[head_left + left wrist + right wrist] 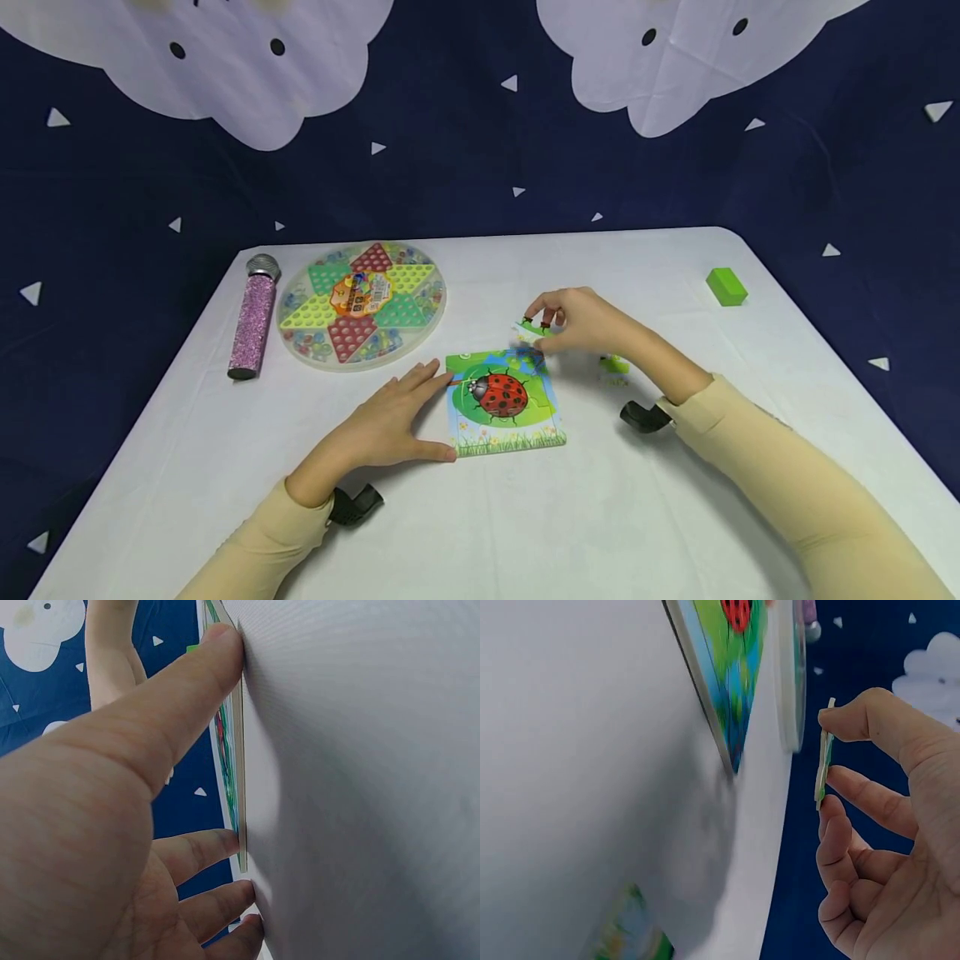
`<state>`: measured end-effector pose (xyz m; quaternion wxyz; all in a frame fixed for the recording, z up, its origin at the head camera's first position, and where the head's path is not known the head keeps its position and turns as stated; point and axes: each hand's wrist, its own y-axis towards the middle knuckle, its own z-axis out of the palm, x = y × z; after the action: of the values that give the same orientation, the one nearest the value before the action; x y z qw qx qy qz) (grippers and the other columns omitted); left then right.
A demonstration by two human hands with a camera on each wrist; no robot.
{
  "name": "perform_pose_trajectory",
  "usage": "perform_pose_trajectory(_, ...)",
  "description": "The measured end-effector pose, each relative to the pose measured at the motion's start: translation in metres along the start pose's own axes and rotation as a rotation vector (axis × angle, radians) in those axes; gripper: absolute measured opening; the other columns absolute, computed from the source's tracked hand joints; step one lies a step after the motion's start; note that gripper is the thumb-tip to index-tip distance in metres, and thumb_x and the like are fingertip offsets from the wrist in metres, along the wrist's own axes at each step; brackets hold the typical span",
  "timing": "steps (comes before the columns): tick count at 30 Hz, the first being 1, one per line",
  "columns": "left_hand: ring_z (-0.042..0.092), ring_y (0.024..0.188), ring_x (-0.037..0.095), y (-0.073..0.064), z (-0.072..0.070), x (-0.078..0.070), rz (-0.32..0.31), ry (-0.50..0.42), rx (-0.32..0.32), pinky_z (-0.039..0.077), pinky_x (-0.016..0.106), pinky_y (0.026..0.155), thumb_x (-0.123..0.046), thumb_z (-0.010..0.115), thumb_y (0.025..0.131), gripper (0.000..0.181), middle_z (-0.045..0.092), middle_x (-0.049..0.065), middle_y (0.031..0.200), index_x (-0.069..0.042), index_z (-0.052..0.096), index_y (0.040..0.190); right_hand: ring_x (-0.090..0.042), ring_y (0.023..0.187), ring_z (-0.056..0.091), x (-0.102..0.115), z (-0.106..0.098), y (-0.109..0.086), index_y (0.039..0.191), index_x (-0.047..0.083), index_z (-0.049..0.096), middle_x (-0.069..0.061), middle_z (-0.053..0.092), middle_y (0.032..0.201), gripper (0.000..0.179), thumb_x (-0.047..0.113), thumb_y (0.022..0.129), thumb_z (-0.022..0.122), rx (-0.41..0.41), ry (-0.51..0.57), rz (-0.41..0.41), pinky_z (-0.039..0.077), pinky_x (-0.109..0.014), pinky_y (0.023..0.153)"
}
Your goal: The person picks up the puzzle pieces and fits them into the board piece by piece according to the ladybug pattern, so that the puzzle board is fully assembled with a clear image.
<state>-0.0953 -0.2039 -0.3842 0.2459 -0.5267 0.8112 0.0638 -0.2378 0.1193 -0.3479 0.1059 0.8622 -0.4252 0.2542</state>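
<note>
A square ladybug jigsaw puzzle [504, 396] lies flat on the white table, mostly green with a blue edge. Spread along its left side, the fairly straight fingers of my left hand [386, 425] touch the board's edge, with the thumb at the near left corner. My right hand [581, 321] pinches a thin puzzle piece [823, 769] between thumb and fingers, raised over the far right part of the puzzle. White and green show on that piece in the head view. Another green puzzle piece [615, 367] lies on the table below my right wrist.
A round Chinese checkers board [362, 306] with marbles lies behind my left hand. Beside it, at far left, is a glittery pink microphone [253, 321]. A green block [726, 287] sits at the back right. Behind the table hangs a dark blue cloth [465, 167].
</note>
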Motion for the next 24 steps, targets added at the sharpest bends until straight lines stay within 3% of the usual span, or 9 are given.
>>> perform_pose_trajectory(15, 0.023, 0.165, 0.043, -0.001, 0.0, 0.001, 0.007, 0.015, -0.01, 0.024, 0.067, 0.132, -0.059, 0.088, 0.083, 0.111, 0.024, 0.018, 0.179, -0.011, 0.037, 0.168, -0.014, 0.093, 0.063, 0.041, 0.031, -0.045, 0.12, 0.021, 0.078, 0.007, 0.072, 0.103, 0.036, 0.025, 0.085, 0.088, 0.108, 0.009, -0.152, 0.053, -0.032, 0.083)
perform_pose_trajectory(24, 0.024, 0.165, 0.042, 0.0, 0.0, 0.001, 0.013, 0.017, -0.008, 0.025, 0.068, 0.131, -0.059, 0.089, 0.083, 0.111, 0.025, 0.018, 0.178, -0.01, 0.037, 0.168, -0.009, 0.095, 0.062, 0.051, 0.047, -0.051, 0.115, 0.023, 0.078, 0.013, 0.073, 0.106, 0.033, 0.026, 0.084, 0.088, 0.171, -0.003, -0.211, 0.055, -0.028, 0.085)
